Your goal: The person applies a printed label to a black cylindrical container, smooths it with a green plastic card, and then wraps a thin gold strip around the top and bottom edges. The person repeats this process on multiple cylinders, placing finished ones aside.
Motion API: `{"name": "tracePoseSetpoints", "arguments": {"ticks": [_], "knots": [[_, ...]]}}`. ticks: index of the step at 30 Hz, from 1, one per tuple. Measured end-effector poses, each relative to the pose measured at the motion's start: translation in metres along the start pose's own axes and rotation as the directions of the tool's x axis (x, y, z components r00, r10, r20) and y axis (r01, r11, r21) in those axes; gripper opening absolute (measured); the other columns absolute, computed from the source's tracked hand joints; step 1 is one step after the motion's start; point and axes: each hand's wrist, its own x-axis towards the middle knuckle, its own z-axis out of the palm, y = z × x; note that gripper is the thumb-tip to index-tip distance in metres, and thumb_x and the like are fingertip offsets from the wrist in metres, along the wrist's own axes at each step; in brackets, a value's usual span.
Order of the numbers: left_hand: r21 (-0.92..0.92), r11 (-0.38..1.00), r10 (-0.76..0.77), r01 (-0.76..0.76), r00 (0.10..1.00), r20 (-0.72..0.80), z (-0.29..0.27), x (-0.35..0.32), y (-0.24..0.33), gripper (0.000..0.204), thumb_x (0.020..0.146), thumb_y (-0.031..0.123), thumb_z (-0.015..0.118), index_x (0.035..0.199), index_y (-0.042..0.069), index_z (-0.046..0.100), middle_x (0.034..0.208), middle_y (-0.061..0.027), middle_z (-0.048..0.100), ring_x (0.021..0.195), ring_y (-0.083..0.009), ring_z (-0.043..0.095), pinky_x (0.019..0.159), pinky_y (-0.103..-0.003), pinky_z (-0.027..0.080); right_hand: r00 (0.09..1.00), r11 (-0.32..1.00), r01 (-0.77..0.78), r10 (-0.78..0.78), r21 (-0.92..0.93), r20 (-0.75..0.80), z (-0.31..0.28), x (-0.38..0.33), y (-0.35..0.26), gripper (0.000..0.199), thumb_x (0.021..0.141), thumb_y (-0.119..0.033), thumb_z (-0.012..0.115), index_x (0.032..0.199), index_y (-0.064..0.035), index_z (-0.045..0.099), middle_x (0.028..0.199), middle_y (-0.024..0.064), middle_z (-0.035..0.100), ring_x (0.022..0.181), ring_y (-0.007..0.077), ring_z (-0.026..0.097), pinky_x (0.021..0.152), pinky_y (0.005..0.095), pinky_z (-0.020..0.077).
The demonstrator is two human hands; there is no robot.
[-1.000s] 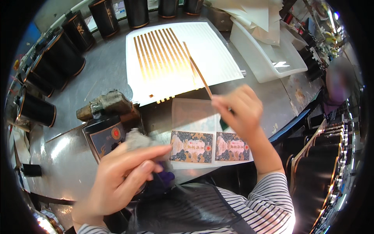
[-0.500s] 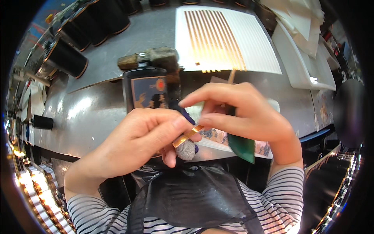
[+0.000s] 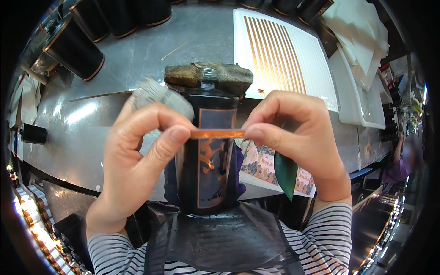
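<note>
A thin shiny copper-gold strip is stretched level across the front of a black bottle. My left hand pinches its left end, and my right hand pinches its right end. A grey cloth pad, blurred, shows behind my left fingers. Below my right palm hangs a green pointed blade-like piece; its upper part is hidden by the hand. The bottle has a framed dark panel with gold figures, and its neck meets a rough wooden block. Purple cloth lies beneath it.
A white sheet with copper-gold strips lies at the far right, beside a white tray with papers. Several black canisters stand at the far left. Under my right hand is a patterned printed sheet. Another person is at the right.
My hands have moved apart, drawing the strip out level between them. The bottle now stands more to the right in view, upright between my hands. The grey pad appears higher, behind my left hand.
</note>
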Motion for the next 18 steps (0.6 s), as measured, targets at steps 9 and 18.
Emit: {"name": "tracePoseSetpoints", "arguments": {"ticks": [9,18], "knots": [[-0.223,0.974,-0.088,0.037,0.970,-0.226,0.007,0.022,-0.024,0.012,0.082,0.007,0.069,0.080,0.002,0.059,0.079,-0.0010,0.057,0.079,-0.0073,0.054,0.076,-0.022,0.043,0.997,0.997,-0.075,0.075,0.026,-0.028,0.002,0.032,0.010,0.009,0.080,-0.004,0.069,0.079,0.0004,0.061,0.074,0.0027,0.062,0.067,0.0059,0.056,0.062,0.0183,0.0449],[-0.258,0.966,-0.090,0.029,0.970,-0.226,0.007,0.026,-0.026,0.013,0.081,0.003,0.069,0.078,0.003,0.057,0.079,-0.0007,0.057,0.076,-0.0061,0.055,0.074,-0.021,0.045,0.994,0.994,-0.104,0.105,0.016,-0.030,0.002,0.037,0.013,0.009,0.079,-0.002,0.070,0.077,-0.0002,0.061,0.073,0.0012,0.061,0.066,0.0050,0.054,0.060,0.0174,0.0428]]}}
